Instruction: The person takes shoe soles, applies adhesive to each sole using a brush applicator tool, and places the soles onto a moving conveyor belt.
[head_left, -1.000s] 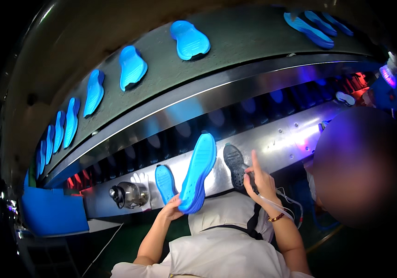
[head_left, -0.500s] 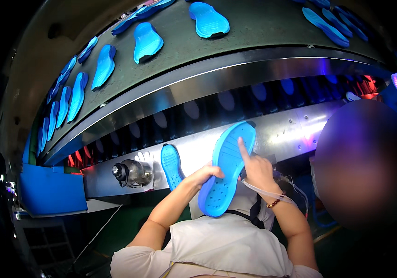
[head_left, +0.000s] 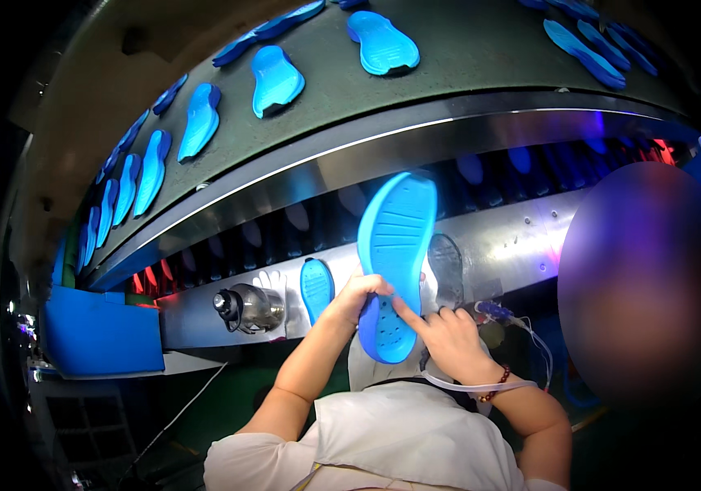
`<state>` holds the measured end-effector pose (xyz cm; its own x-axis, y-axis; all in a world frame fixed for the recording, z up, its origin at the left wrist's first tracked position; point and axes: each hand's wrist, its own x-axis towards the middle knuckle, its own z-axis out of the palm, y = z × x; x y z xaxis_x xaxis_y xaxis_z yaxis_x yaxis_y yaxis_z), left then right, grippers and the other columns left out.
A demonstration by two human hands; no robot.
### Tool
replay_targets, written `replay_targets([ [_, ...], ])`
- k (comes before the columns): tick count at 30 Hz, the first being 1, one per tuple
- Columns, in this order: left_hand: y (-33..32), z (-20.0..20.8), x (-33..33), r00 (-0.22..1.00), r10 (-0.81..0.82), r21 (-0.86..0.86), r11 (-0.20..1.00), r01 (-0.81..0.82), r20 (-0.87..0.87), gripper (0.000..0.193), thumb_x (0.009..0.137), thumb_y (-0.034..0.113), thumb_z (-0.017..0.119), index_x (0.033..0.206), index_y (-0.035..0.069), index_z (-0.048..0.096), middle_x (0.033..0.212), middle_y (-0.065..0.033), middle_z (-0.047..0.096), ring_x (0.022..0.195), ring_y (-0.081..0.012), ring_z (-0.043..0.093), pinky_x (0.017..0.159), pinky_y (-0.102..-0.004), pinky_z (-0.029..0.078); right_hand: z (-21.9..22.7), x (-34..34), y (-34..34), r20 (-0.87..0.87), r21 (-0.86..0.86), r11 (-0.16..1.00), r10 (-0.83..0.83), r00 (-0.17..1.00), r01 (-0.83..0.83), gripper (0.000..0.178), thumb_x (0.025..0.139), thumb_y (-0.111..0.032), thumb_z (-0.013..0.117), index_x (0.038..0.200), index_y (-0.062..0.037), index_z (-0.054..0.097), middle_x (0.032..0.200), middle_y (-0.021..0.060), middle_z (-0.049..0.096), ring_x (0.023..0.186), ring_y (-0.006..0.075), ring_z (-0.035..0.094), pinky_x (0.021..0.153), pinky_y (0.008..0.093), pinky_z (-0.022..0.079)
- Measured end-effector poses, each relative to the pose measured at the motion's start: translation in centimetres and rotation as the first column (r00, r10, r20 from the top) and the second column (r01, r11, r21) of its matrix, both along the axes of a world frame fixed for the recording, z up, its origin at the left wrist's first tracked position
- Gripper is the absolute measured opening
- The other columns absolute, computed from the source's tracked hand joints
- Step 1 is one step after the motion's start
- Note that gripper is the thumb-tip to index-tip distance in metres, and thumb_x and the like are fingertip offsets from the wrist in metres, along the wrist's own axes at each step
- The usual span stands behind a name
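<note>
A blue shoe sole (head_left: 399,245) is held up in front of me, ridged in its upper part and dotted with small holes lower down. My left hand (head_left: 360,296) grips its left edge, thumb on the inner face and the other fingers hidden behind. Reaching in from the right, my right hand (head_left: 448,335) has its index finger stretched onto the sole just above the holes; its other fingers are bent loosely and hold nothing I can see. A second blue sole (head_left: 317,288) lies on the metal ledge left of my hands. Behind the held sole, a dark sole-shaped piece (head_left: 447,270) rests on that ledge.
A dark conveyor belt (head_left: 317,123) carries several blue soles beyond a metal rail (head_left: 301,168). On the ledge (head_left: 522,237), a bottle (head_left: 248,308) stands beside a white glove (head_left: 272,282). A cabled plug (head_left: 493,310) is near my right hand. Another person (head_left: 645,278) is at the right.
The held sole has moved up and away from my body and stands more upright. My right index finger has shifted from its ridged upper end down toward the holes.
</note>
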<state>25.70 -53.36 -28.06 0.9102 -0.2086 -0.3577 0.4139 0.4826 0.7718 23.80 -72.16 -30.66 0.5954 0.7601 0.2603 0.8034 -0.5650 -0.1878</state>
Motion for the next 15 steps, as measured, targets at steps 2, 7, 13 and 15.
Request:
replay_targets([
  [2,0.2,0.4,-0.1,0.997,0.081,-0.013,0.997,-0.082,-0.009,0.064,0.051,0.007,0.05,0.114,-0.007,0.043,0.096,-0.0187,0.058,0.084,-0.026,0.058,0.078,-0.0339,0.048,0.0,-0.2,-0.4,-0.005,0.012,1.0,0.017,1.0,-0.016,0.067,0.068,-0.008,0.052,0.132,-0.0218,0.038,0.057,-0.0012,0.047,0.056,0.0152,0.049,0.053,0.0285,0.036],
  [7,-0.1,2.2,-0.8,0.834,0.456,0.132,0.848,-0.513,0.312,0.063,0.051,0.007,0.048,0.113,-0.007,0.042,0.098,-0.0198,0.057,0.083,-0.027,0.058,0.076,-0.0354,0.049,0.5,0.9,-0.1,-0.058,0.012,1.0,0.016,0.998,-0.015,0.064,0.07,-0.008,0.052,0.131,-0.0204,0.039,0.061,-0.0002,0.052,0.059,0.0169,0.052,0.054,0.0301,0.038],
  [13,-1.7,4.9,-0.2,0.65,0.571,0.12,0.699,-0.705,0.501,0.07,0.052,0.009,0.05,0.12,-0.004,0.036,0.102,-0.022,0.054,0.087,-0.0298,0.056,0.079,-0.0388,0.047,1.6,3.3,0.2,-0.017,0.151,0.987,0.062,0.998,-0.059,0.053,0.071,-0.009,0.053,0.123,-0.0168,0.048,0.06,-0.0006,0.054,0.059,0.0152,0.053,0.055,0.0284,0.039],
  [15,-1.3,4.3,0.1,0.62,0.554,0.154,0.664,-0.732,0.556,0.072,0.053,0.011,0.051,0.122,-0.002,0.034,0.103,-0.0218,0.052,0.09,-0.03,0.055,0.081,-0.04,0.046,1.6,3.9,0.2,0.041,0.23,0.971,0.059,0.997,-0.067,0.044,0.072,-0.012,0.054,0.116,-0.0157,0.054,0.058,-0.002,0.054,0.057,0.0131,0.054,0.054,0.0272,0.039],
])
